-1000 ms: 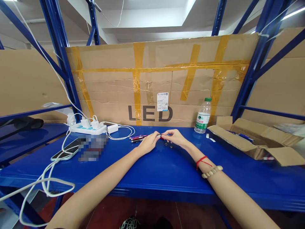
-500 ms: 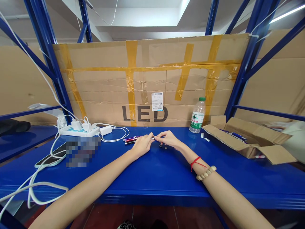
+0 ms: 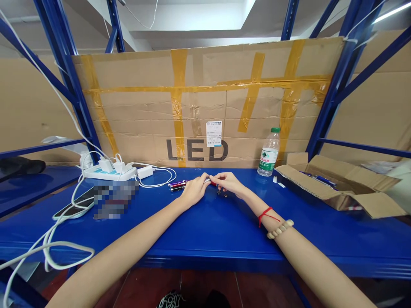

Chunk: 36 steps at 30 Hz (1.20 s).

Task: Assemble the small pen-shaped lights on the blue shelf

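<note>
My left hand is closed around a slim silver piece, pen-like, whose end shows at the fingertips. Opposite it, the fingers of my right hand pinch a small red piece that meets or nearly meets the silver end. Whether the two are joined I cannot tell. Several pens, purple, red and black, lie side by side to the left, partly hidden by my left hand. Below my right hand rest small dark round parts on the blue tabletop.
A white power strip with plugs and cables stands at the left, near a phone. At the right are a water bottle, white paper scraps and an open cardboard box holding pens. A cardboard sheet closes the back.
A red piece now shows at my right fingertips, between the two hands. Both hands stay close together in nearly the same place; the view has shifted slightly.
</note>
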Tool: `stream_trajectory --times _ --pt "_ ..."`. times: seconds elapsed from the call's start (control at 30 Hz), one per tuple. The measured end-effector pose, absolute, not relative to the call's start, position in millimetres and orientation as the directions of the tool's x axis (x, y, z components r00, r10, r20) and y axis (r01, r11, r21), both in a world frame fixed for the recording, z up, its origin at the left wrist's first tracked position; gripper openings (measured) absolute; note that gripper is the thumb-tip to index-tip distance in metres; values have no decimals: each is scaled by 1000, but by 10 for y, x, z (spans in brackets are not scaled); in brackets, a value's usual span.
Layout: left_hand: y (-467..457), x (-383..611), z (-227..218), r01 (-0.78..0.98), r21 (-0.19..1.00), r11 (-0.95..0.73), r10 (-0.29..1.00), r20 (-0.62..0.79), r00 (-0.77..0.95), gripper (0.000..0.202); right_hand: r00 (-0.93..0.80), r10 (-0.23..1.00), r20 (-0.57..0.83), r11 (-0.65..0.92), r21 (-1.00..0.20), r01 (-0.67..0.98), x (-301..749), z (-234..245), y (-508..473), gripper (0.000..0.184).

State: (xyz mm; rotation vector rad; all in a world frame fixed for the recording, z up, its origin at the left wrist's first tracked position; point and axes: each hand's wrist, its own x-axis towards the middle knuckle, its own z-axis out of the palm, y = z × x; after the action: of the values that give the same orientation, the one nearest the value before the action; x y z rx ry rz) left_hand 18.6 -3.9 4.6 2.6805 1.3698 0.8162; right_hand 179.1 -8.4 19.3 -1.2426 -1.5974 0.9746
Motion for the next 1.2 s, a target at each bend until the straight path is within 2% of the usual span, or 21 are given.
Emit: stream_trajectory --times 0.23,0.6,0.8,0.97,1.07,1.2 --pt "-41 175 46 732 260 -630 752 439 492 26 -145 966 212 247 -922 298 1752 178 -76 37" --pt "-1 195 13 801 127 -585 758 436 485 29 -129 963 235 266 -898 350 1726 159 -79 40" --pt "-31 198 56 797 161 -582 771 421 478 26 -140 946 291 323 -869 375 1701 178 -104 40" --pt "-24 184 68 818 133 -560 788 389 477 29 -179 941 288 338 -827 449 1732 142 -67 41" --pt "-19 175 71 832 90 -547 799 352 487 31 -182 934 306 352 -710 611 1752 131 -72 39" --pt "-35 168 78 839 68 -540 804 337 490 31 -163 899 406 316 -346 883 1708 193 -170 35"
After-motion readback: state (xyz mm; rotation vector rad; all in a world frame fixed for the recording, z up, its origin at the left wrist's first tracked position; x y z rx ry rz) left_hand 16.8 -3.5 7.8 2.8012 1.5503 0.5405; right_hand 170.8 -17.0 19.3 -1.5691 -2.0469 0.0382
